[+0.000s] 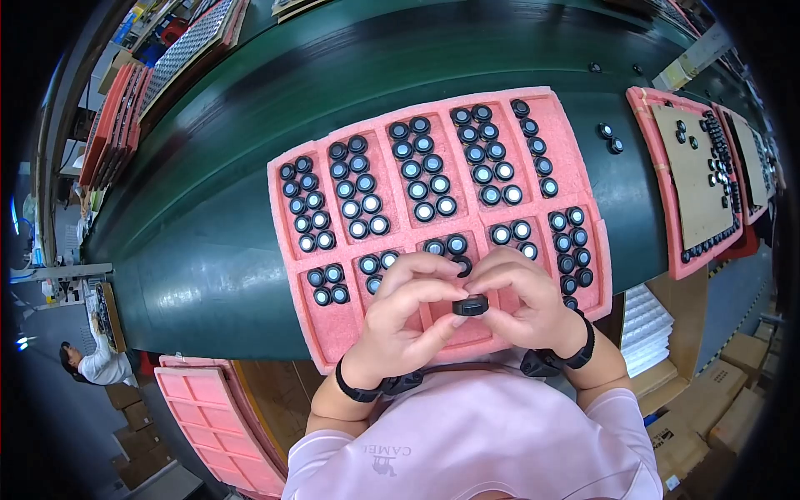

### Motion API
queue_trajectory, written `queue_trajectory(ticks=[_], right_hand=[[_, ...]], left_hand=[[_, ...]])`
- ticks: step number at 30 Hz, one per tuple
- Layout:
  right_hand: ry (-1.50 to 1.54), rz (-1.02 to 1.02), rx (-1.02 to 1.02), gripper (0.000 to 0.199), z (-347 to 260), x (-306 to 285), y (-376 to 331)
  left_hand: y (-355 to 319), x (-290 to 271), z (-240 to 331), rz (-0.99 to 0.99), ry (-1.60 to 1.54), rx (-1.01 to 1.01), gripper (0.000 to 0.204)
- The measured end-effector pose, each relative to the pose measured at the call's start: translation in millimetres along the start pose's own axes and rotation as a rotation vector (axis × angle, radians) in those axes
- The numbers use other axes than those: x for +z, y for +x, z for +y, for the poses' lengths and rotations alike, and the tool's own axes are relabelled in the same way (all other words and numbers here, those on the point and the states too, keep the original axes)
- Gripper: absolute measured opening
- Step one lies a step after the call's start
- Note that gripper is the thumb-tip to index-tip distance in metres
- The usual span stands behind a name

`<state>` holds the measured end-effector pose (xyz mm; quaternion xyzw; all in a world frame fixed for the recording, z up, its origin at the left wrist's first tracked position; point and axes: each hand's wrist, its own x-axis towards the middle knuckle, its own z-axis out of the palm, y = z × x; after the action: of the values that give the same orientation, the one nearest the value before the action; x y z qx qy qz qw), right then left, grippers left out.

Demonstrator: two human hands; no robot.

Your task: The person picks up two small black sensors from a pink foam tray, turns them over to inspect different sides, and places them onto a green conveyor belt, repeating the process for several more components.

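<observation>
Between the fingertips of my left hand [408, 312] and my right hand [525, 300] is a small round black part [471, 306], seen edge-on. Both hands pinch it above the near side of a pink foam tray [575, 125]. The tray is divided into compartments holding several round black parts with pale discs on top, such as one part [423, 211] in the far row. My hands hide some of the near middle compartments. Each wrist wears a black band.
The tray lies on a green belt [183, 275]. Loose black parts [611, 138] sit to its right, near another pink tray [667, 242] with cardboard on it. More pink trays [217, 425] lean at the lower left. Another person [104, 358] works at far left.
</observation>
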<state>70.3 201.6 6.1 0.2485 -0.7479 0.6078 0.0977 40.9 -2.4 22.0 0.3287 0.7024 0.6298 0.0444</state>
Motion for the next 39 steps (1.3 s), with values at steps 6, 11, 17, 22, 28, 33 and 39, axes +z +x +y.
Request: queue_trajectory(ticks=[6,11,17,22,28,33,39], right_hand=[[0.04,0.039,0.002,0.029,-7,-1,0],[-0.125,0.065,-0.082,0.031,-10,1,2],[-0.293,0.048,-0.156,0.033,-11,5,0],[-0.318,0.024,-0.183,0.03,-14,1,-5],[-0.381,0.022,-0.051,0.027,-13,-21,-38],[-0.636,0.087,0.116,0.027,-16,-72,-91],[-0.885,-0.048,0.177,0.022,-23,-107,-135]], left_hand=[[1,3,-3,-0.013,0.131,0.022,0.024],[7,0,1,-0.05,0.112,-0.015,0.024],[-1,2,-5,-0.074,0.109,-0.092,0.024],[-4,7,-4,-0.07,0.112,-0.138,0.021],[0,6,-1,-0.197,0.134,-0.187,0.024],[-2,-3,-7,-0.161,0.144,-0.216,0.028],[0,-1,-6,-0.136,0.109,-0.324,0.029]])
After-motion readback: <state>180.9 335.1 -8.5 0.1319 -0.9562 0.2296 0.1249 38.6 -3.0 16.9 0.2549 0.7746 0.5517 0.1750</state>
